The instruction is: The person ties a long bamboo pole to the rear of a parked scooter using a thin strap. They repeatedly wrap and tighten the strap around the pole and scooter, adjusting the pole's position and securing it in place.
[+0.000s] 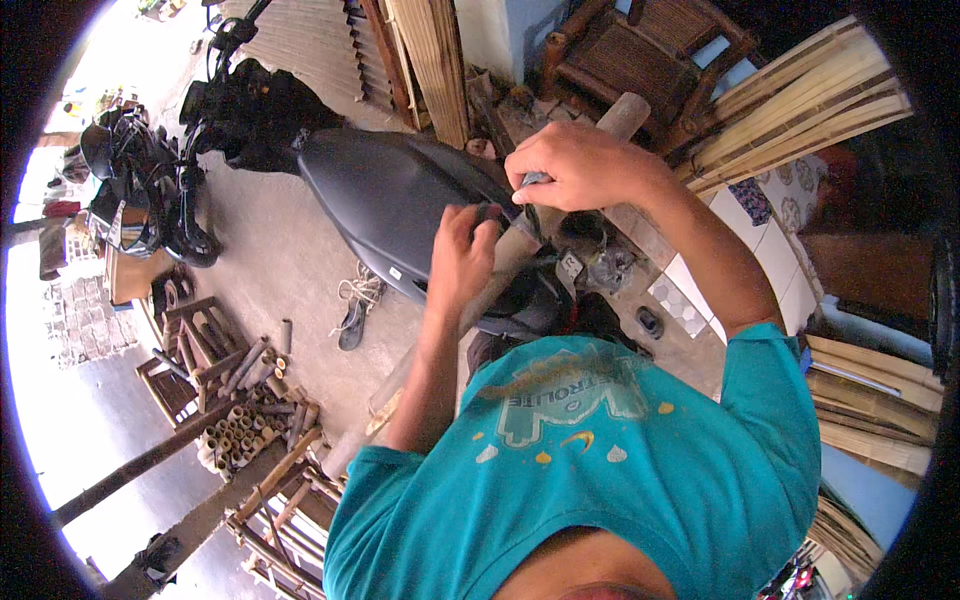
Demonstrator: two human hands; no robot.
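Note:
A thick pole (500, 270), apparently bamboo, runs slantwise from the upper right toward the lower left under my hands. My right hand (572, 168) is closed around a small grey object (535, 180) just above the pole; its kind is not clear. Lower and to the left, my left hand (464, 255) has its fingers curled together beside the pole. Something dark shows at those fingertips, too small to name. Whether one tool spans both hands, I cannot tell. Directly beyond them is the black seat of a motorcycle (390, 190).
Long split bamboo strips (800, 95) jut in at the upper right, near a bamboo chair (650, 60). Cut bamboo tubes (240, 430) lie piled at lower left. A sandal (352, 325) with pale cord is on the floor. Another motorcycle (130, 190) stands far left.

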